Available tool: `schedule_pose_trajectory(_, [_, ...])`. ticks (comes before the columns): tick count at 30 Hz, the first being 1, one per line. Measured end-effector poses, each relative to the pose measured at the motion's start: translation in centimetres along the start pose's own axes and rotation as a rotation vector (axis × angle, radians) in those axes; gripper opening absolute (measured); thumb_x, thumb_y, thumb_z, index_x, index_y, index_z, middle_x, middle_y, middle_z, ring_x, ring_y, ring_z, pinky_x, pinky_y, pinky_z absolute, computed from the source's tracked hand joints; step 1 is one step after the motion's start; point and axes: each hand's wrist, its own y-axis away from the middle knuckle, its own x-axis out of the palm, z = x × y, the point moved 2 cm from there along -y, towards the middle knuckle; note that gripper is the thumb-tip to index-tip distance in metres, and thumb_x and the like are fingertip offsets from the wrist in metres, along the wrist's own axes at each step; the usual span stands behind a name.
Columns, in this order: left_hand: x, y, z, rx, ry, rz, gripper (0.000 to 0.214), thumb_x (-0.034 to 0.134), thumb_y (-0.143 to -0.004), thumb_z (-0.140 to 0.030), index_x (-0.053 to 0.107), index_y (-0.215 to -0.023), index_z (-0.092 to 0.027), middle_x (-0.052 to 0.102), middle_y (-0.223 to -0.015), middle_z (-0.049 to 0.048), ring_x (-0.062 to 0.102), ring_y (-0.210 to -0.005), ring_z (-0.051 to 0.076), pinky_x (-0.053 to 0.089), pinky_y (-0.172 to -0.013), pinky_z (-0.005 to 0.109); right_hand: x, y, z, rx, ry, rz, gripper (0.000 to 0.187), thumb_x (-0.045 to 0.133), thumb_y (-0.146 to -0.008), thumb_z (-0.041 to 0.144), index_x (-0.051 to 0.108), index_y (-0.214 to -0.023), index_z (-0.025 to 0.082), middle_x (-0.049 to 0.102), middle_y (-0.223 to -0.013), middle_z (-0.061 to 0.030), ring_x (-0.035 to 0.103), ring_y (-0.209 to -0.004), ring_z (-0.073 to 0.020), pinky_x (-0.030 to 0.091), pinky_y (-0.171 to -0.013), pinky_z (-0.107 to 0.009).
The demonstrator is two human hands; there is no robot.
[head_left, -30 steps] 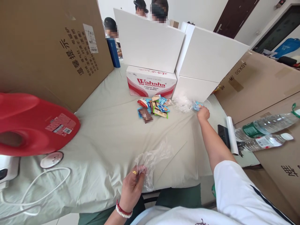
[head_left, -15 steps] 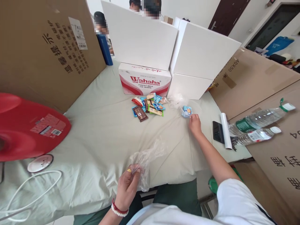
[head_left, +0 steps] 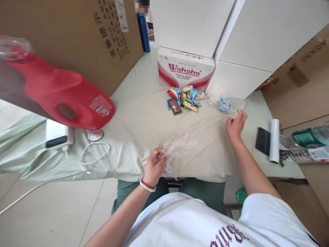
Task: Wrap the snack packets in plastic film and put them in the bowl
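Right hand had drawn back from clear tub, thumb and fingers apart; tub stood toward tabletop's far-right corner. Left hand pinched plastic bag near front edge. Bag seemed light, limp, slippery, best gripped at edge; tub light, best by rim. Counted: one tub, one blue packet inside, one held bag.
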Motion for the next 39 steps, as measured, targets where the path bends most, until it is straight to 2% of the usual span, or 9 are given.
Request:
schedule_pose_trajectory(4, [0.4,-0.5,0.5,-0.019,0.057,-0.040,0.025,0.070,-0.077,-0.038,0.051,-0.084,-0.023,0.073,-0.107,0.0084,0.070,-0.104,0.022,0.054,-0.092,0.036,-2.1,9.2,3.4,0.352,-0.455,0.474,0.063,0.040,-0.097,0.073,0.071,-0.093,0.019,0.070,-0.087,-0.0157,0.065,-0.066,-0.0239,0.054,-0.060,-0.037])
schedule_pose_trajectory(7, [1.3,-0.1,0.8,0.024,0.061,-0.043,0.026,0.068,-0.079,-0.038,0.048,-0.086,-0.024,0.072,-0.112,0.0095,0.069,-0.114,0.023,0.053,-0.100,0.039,-2.1,15.5,7.2,0.593,-0.723,0.920,0.076,0.042,-0.089,0.087,0.071,-0.079,0.018,0.072,-0.078,-0.0172,0.067,-0.062,-0.0238,0.049,-0.048,-0.032])
schedule_pose_trajectory(9, [2.1,0.5,0.8,0.065,0.037,0.011,0.028,0.070,-0.081,-0.039,0.048,-0.088,-0.024,0.070,-0.115,0.0105,0.068,-0.118,0.024,0.052,-0.103,0.040,-1.4,17.8,9.4,0.620,-0.824,1.003,0.067,0.056,-0.085,0.083,0.073,-0.090,0.018,0.075,-0.086,-0.0161,0.071,-0.074,-0.0246,0.053,-0.053,-0.031])
schedule_pose_trajectory(12, [3.1,1.3,0.2,0.119,0.004,0.165,0.035,0.076,-0.079,-0.042,0.055,-0.099,-0.022,0.067,-0.127,0.0129,0.065,-0.123,0.027,0.051,-0.105,0.042,0.4,19.0,11.3,0.470,-0.880,0.891,0.045,0.078,-0.077,0.058,0.070,-0.104,0.022,0.075,-0.092,-0.0072,0.069,-0.079,-0.0209,0.056,-0.064,-0.030])
schedule_pose_trajectory(16, [3.3,0.0,-0.9,0.095,-0.187,0.168,0.034,0.073,-0.084,-0.047,0.065,-0.106,-0.022,0.069,-0.118,0.0098,0.067,-0.109,0.026,0.054,-0.092,0.040,2.1,19.2,11.9,0.279,-0.882,0.865,0.022,0.070,-0.078,0.041,0.068,-0.091,0.023,0.070,-0.081,-0.0002,0.063,-0.073,-0.0174,0.054,-0.068,-0.030])
schedule_pose_trajectory(22, [2.8,-2.4,-2.4,0.231,-0.427,-0.109,0.023,0.060,-0.092,-0.044,0.064,-0.088,-0.022,0.065,-0.099,0.0081,0.064,-0.098,0.024,0.053,-0.083,0.037,1.5,19.9,9.9,0.410,-0.888,0.749,0.021,0.066,-0.079,0.041,0.070,-0.090,0.024,0.065,-0.072,0.0010,0.063,-0.068,-0.0181,0.055,-0.066,-0.031])
schedule_pose_trajectory(28, [5.5,-0.6,-2.6,0.432,-0.556,0.096,0.058,0.080,-0.079,-0.053,0.061,-0.121,-0.020,0.064,-0.126,0.0133,0.063,-0.119,0.030,0.050,-0.099,0.042,1.0,20.3,9.1,0.305,-0.781,0.594,0.021,0.061,-0.081,0.040,0.070,-0.093,0.025,0.067,-0.072,0.0004,0.064,-0.068,-0.0195,0.053,-0.069,-0.033])
schedule_pose_trajectory(31, [5.2,-2.2,-1.9,0.315,-0.556,0.045,0.027,0.068,-0.089,-0.048,0.065,-0.095,-0.022,0.069,-0.102,0.0088,0.067,-0.099,0.026,0.052,-0.091,0.038,1.0,20.2,8.9,0.338,-0.812,0.575,0.024,0.061,-0.082,0.043,0.069,-0.095,0.025,0.070,-0.080,-0.0021,0.066,-0.071,-0.0201,0.053,-0.067,-0.033])
schedule_pose_trajectory(39, [1.1,-9.2,-1.5,0.030,-0.327,-0.187,0.044,0.044,-0.100,-0.057,0.052,-0.073,-0.024,0.055,-0.060,-0.0017,0.055,-0.056,0.015,0.047,-0.057,0.028,-0.3,19.7,5.8,0.608,-0.944,0.399,0.037,0.077,-0.071,0.053,0.069,-0.088,0.021,0.069,-0.078,-0.0019,0.062,-0.064,-0.0156,0.053,-0.058,-0.029])
